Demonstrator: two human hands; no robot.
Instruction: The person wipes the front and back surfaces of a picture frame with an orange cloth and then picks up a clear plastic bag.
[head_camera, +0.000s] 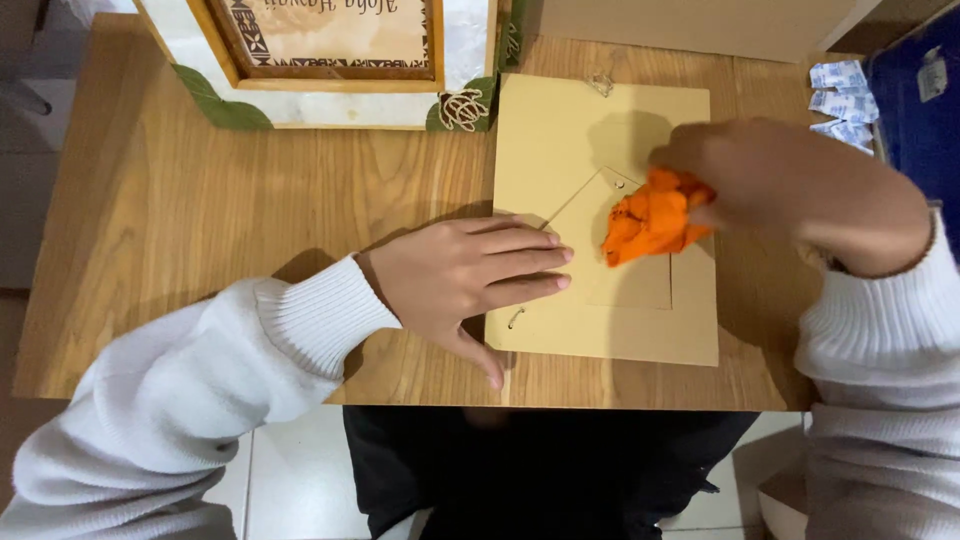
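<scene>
The crumpled orange cloth sat bunched in the right hand, fingers pinched around it, pressed on the tan cardboard back of a picture frame lying flat on the wooden table. The left hand lay flat, fingers together, pressing the board's left edge. A white decorated frame stood behind.
</scene>
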